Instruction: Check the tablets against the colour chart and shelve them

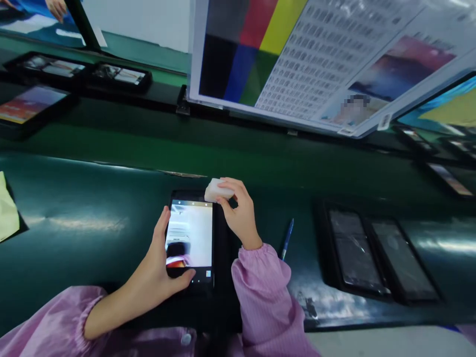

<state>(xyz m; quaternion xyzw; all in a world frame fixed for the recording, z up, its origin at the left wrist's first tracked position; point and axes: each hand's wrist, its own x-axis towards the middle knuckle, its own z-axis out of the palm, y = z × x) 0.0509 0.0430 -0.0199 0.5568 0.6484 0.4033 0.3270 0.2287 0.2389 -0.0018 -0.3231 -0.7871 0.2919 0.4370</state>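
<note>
A black tablet (191, 238) with a lit screen lies before me, showing a camera-like picture with icons along its top. My left hand (163, 263) spans its left side and lower edge, the fingers along the left side and the thumb over the bottom of the screen. Between the thumb and fingers of my right hand (240, 208) is a white foam-like block (217, 191), held at the tablet's upper right corner. Whether the block touches the tablet I cannot tell. Right of that forearm, a blue pen (287, 238) lies on the dark green table (92, 248).
Two dark devices (357, 248) lie to the right in black frames. A large printed test chart (275, 64) stands at the back. Several more lit devices (33, 104) rest at the back left. A yellow cloth or paper (6, 208) is at the left edge. Another person's hand (57, 7) shows top left.
</note>
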